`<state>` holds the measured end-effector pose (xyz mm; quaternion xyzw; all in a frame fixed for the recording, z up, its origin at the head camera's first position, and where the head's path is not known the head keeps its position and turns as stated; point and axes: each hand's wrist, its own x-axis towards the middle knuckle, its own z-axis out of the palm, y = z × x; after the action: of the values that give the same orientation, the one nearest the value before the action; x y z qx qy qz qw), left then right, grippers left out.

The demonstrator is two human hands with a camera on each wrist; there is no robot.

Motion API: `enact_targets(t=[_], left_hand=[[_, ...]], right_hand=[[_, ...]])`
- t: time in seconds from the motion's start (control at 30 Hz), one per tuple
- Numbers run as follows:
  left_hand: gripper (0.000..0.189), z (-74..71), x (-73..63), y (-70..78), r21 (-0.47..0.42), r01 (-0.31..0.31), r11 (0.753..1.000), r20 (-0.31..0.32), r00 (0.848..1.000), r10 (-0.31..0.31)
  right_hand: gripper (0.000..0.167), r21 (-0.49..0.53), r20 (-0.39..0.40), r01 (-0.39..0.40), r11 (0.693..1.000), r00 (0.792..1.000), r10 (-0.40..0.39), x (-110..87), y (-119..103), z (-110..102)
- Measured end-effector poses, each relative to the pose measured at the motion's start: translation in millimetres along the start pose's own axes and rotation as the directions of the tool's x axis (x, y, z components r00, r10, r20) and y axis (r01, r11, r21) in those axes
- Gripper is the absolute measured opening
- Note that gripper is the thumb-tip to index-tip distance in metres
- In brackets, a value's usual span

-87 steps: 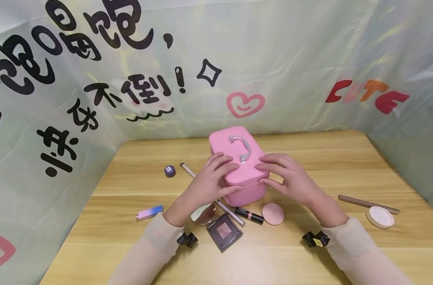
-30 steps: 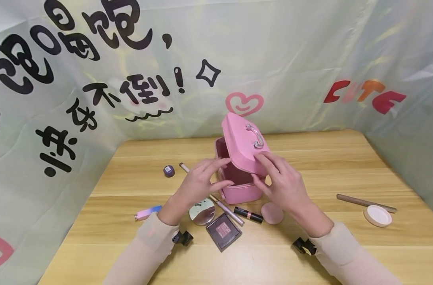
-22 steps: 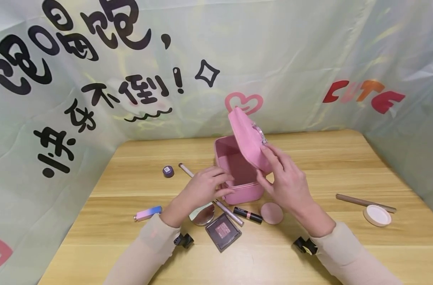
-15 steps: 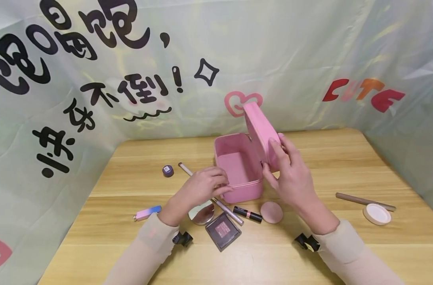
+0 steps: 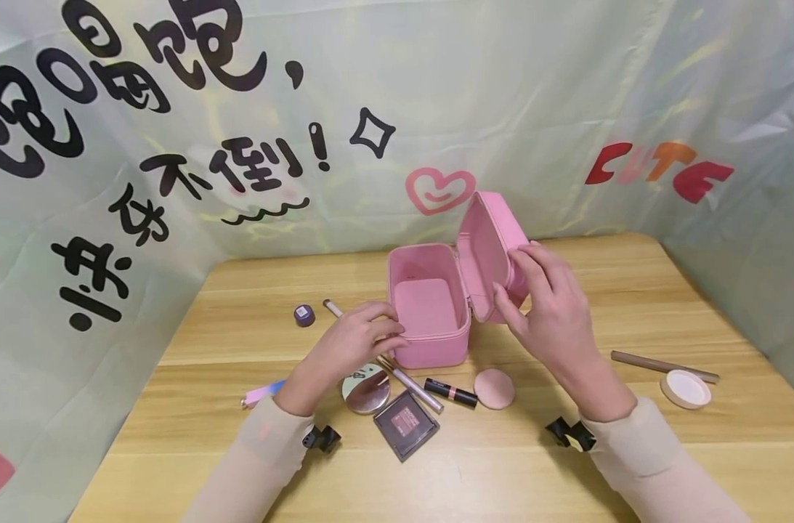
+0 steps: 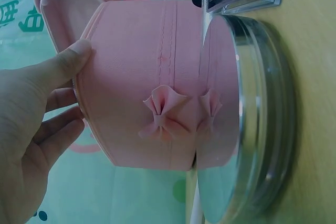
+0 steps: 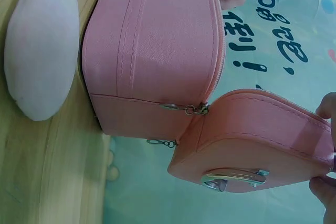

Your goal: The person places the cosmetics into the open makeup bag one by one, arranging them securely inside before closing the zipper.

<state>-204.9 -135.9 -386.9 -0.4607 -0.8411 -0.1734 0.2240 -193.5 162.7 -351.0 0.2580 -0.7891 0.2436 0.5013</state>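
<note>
A pink cosmetic case (image 5: pixel 432 352) stands on the table with its lid (image 5: pixel 501 218) swung up to the right, and its bare pink inside shows. At the left front of the rim, my left hand (image 5: pixel 357 338) pinches the edge; the left wrist view has the thumb on the outer wall near a pink bow (image 6: pixel 163 111) and the fingers beyond the rim. My right hand (image 5: pixel 553 312) holds the lid by its free edge, between thumb and fingers. On the lid's outer face sits a silver handle (image 7: pixel 236 177), seen in the right wrist view.
Close in front of the case lie a round mirror (image 5: pixel 369 396), a dark square compact (image 5: pixel 406 425), a slim silver tube (image 5: pixel 419 390), a black lipstick-like tube (image 5: pixel 452 392) and a pink puff (image 5: pixel 495 388). A purple pot (image 5: pixel 304 314) is left; a brown stick (image 5: pixel 661 365) lies right.
The lid, closed at first, has been lifted and tipped rightward by my right hand. My left hand has shifted from the lid down to the rim at the left front.
</note>
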Motion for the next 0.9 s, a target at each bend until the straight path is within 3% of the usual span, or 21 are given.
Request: enact_targets(t=[0.2,0.57,0.9], left_hand=[[0.022,-0.5,-1.9,-0.2,0.003,0.022,1.0,0.001,1.0,-0.022],[0.024,3.6,0.0,-2.1,0.014,0.055,0.998,-0.001,0.998,-0.055],[0.025,2.2,-1.7,-4.3,0.033,0.079,0.996,0.035,0.996,-0.08]], right_hand=[[0.042,-0.027,0.005,-0.006,1.0,1.0,0.007,0.9,5,-3],[0.048,-0.069,0.02,-0.082,0.994,0.996,0.084,-3.7,13,-7],[0.046,-0.07,0.058,-0.171,0.983,0.983,0.175,-6.9,14,-11]])
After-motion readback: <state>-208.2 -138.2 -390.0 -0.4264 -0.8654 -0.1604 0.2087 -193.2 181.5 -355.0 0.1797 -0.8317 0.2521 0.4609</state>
